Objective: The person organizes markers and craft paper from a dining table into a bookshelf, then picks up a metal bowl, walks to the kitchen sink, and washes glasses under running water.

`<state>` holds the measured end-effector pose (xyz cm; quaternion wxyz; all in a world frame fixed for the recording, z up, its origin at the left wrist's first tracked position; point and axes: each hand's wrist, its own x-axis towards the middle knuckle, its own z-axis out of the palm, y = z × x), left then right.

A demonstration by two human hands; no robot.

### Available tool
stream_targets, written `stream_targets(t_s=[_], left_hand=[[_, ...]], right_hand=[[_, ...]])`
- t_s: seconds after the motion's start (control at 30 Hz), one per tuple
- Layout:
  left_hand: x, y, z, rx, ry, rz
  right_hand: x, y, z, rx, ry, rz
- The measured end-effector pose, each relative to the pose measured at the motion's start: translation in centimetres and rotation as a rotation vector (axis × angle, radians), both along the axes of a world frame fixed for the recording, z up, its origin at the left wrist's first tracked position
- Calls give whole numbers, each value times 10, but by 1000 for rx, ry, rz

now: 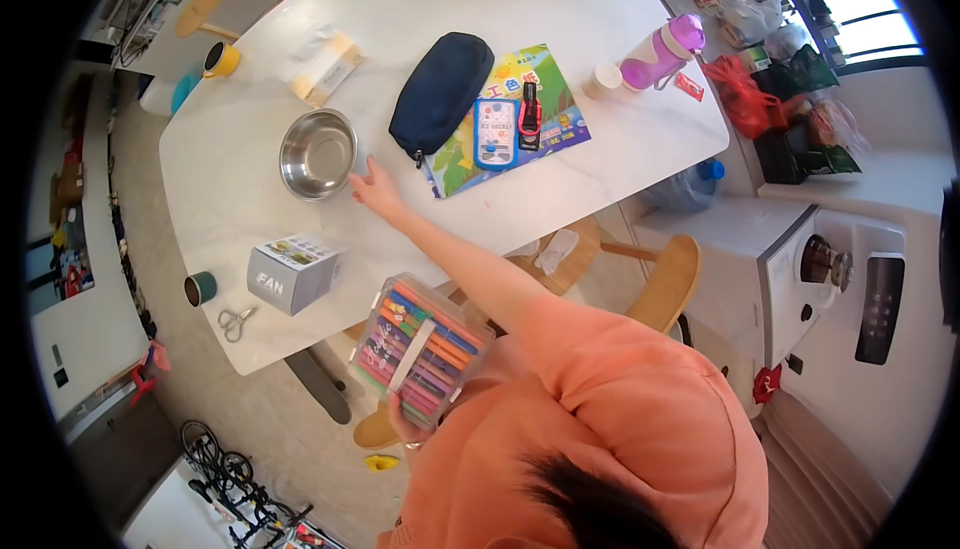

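Our left hand (407,427) grips a clear boxy plastic marker case (437,351) by the tabletop (240,114)'s near edge | right hand (376,192) open beside shiny round steel bowl (318,155) | one-handed low grip might tip it, tbh

On tbl (228,214): bowl (318,155) L, pack (325,65) just behind; fan box (285,279) near L, scissors (235,325) + cup (201,288) to its L. Ctr: pouch (440,94) over L edge of book (563,124), case (496,135) + strap (530,117) atop. Bottle (657,54) R.

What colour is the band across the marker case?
White; the band across the marker case shows best in the head view.
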<state>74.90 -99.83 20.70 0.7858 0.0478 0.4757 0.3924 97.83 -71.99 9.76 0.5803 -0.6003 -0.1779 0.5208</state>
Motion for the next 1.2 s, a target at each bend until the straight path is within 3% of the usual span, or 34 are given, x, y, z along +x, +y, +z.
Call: stream_targets(t_s=[0.1, 0.2, 0.3, 0.47, 0.5, 0.57, 0.67, 0.8, 0.87, 0.97, 1.1, 1.17, 1.2], left_hand=[[7, 8, 8, 1, 46, -16], [17, 19, 17, 45, 53, -39], [17, 24, 13, 44, 2, -40], [8, 21, -2, -11, 15, -12], [12, 23, 1, -38, 13, -17], [16, 21, 4, -67, 14, -12], [17, 19, 5, -91, 10, -22], [18, 10, 11, -55, 21, -25], [16, 6, 11, -95, 32, -16], [19, 3, 16, -76, -25, 15], [18, 1, 15, -61, 9, 31], [19, 0, 15, -61, 19, 37], [22, 2, 19, -62, 40, 34]], right_hand=[[25, -51, 0, 186, 150, 49], [64, -129, 19, 110, -2, 100], [103, -201, 31, -1, -52, -20], [160, -254, 27, -296, -582, -84], [168, -248, 29, -291, -580, -75], [185, -232, 30, -170, -1222, -143], [198, -192, 26, -158, -1371, -224], [219, -158, 6, -183, -1471, -287], [232, -149, 1, -347, -1269, -192], [240, -138, 13, -555, -1359, -201], [242, -122, 10, -460, -1278, -102], [220, -113, 23, -551, -1398, -38], [217, -109, 24, -547, -1261, 40]])
